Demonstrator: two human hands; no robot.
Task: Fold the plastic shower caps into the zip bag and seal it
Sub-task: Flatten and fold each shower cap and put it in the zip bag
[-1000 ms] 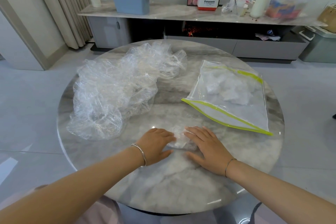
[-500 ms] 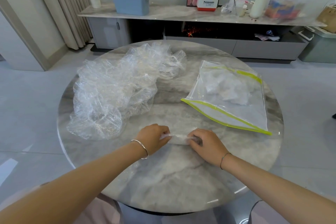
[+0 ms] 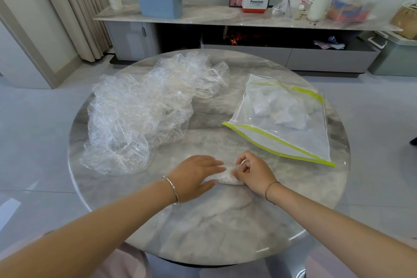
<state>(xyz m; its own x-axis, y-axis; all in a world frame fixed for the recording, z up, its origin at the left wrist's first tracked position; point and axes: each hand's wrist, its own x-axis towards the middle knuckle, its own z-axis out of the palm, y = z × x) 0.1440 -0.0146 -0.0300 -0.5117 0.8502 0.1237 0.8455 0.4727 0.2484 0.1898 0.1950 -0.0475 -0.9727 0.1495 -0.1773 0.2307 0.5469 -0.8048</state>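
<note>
On the near part of the round marble worktop [image 3: 225, 223], a folded shower cap [image 3: 222, 177] lies between the two hands as a small, pale wad. The left hand [image 3: 194, 176] lies flat on its left end with fingers almost straight, pressing it down. The right hand [image 3: 253, 172] has its fingers curled and pinches the right end.

The step in hand looks like the last tuck of this cap. To do it well, the flat hand should squeeze the air out towards the pinched end, since thin film of this kind tends to spring open once it is released. The right hand should roll or fold its end over tightly and not let go until the wad goes into the bag. A loose bundle would probably puff up and make sealing harder later.

The zip bag [image 3: 291, 142] lies beyond and to the right of the right hand, near it but not touching. Its green-edged mouth [image 3: 270, 140] faces the hands and looks unsealed. Some folded caps [image 3: 279, 108] are already inside, towards the far end. To the left, beyond the left hand, sits a pile of loose shower caps [image 3: 140, 115], crumpled, clear and apart from both hands. Much folding seems left.
</note>
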